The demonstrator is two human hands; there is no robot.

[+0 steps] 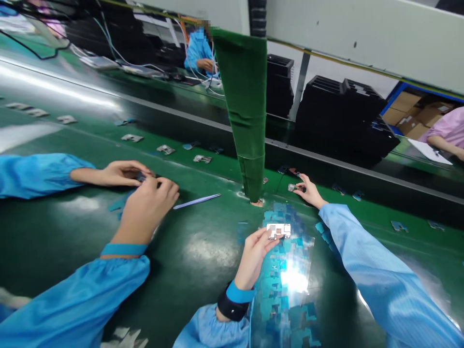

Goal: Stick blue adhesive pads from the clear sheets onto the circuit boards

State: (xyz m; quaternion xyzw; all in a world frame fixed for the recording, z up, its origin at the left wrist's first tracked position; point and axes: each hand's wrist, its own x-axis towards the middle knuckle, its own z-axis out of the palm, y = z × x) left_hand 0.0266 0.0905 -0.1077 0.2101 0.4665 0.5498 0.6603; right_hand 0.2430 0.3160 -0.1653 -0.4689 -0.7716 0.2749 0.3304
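My left hand (253,251), with a blue band and a black strap at the wrist, holds a small white and silver board (278,231) between thumb and fingers. Under it lies a sheet of blue film pieces (274,285). My right hand (309,190) reaches farther forward onto the green belt and pinches a small metallic part (292,187) at its fingertips. Close beyond it are a dark part and a reddish piece (293,171). A few blue film pieces (324,235) sit beside my right sleeve.
At the left, a co-worker's two hands (147,203) hold a small dark part near purple tweezers (197,201). A green-wrapped post (248,116) rises ahead between the work areas. Several small boards line the belt (224,169). Other people sit across the line.
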